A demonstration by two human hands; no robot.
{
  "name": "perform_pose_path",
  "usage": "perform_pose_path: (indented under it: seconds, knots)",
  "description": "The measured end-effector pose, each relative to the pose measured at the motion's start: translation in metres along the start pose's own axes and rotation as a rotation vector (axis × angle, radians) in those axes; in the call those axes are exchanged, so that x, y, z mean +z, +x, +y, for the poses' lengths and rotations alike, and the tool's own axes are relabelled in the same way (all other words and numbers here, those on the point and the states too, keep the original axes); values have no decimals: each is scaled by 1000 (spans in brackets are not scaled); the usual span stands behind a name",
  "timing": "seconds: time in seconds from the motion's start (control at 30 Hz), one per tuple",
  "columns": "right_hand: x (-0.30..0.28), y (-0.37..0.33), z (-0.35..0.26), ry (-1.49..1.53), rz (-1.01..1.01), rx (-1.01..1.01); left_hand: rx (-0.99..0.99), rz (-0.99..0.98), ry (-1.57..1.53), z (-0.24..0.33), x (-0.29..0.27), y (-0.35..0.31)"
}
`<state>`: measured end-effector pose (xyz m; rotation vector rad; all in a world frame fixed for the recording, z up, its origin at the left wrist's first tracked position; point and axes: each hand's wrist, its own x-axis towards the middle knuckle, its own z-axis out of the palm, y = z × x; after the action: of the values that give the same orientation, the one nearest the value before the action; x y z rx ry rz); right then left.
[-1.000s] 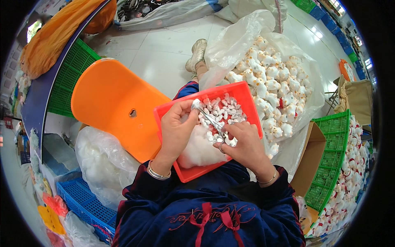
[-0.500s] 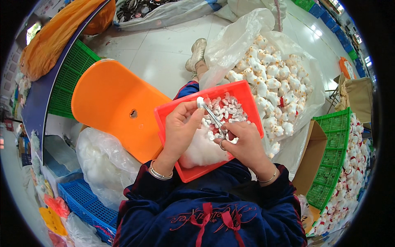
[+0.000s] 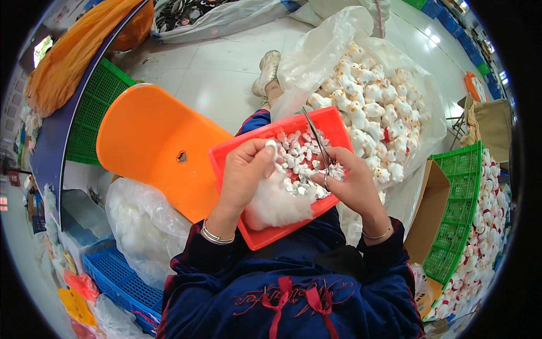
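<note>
My left hand [image 3: 241, 175] pinches a small white plush piece [image 3: 271, 145] between thumb and fingertips, above the left side of a red tray [image 3: 255, 239]. In my right hand [image 3: 357, 183] is a pair of metal forceps [image 3: 317, 135], fingers at the ring handles and long jaws pointing up and away, apart from the plush piece. The tray rests on my lap. Many small white pieces [image 3: 299, 151] lie in its far part, and a wad of white stuffing [image 3: 276, 208] fills the near left part, partly behind my left hand.
An orange plastic chair [image 3: 152, 135] stands at the left, with a clear bag of white stuffing [image 3: 141, 220] and a blue crate [image 3: 121, 277] below it. At the right are a large bag of white plush toys [image 3: 372, 107], a cardboard box [image 3: 427, 212] and a green crate [image 3: 457, 209].
The forceps have come away from the white plush piece; my right hand has moved right and turned their jaws upward. My left hand still pinches the piece, slightly lower.
</note>
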<state>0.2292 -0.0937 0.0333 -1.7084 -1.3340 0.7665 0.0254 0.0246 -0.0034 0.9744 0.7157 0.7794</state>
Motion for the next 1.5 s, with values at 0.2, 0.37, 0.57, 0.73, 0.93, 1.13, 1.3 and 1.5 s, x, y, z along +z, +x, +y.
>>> perform_pose_path:
  seconds: [0.2,0.37,0.57,0.73,0.93,1.13,1.3,1.5]
  knots:
    - [5,-7,7,-194,-262,-257,0,202,-373,7,5,13]
    - [10,-13,0,-397,-259,-304,28,227,-469,11,6,12]
    - [13,-9,2,-334,-469,-76,-51,198,-536,15,13,8]
    - [0,-14,11,-344,-410,-183,-29,190,-499,11,-5,10]
    - [5,-10,-11,-408,-233,-296,55,268,-489,13,4,10]
    - [-1,-10,1,-163,-385,-254,35,277,-438,15,7,9]
    - [-28,-14,-3,88,-202,-182,90,146,-125,1,-11,10]
    - [-15,-9,1,-210,-156,-206,168,58,110,-4,-4,-2]
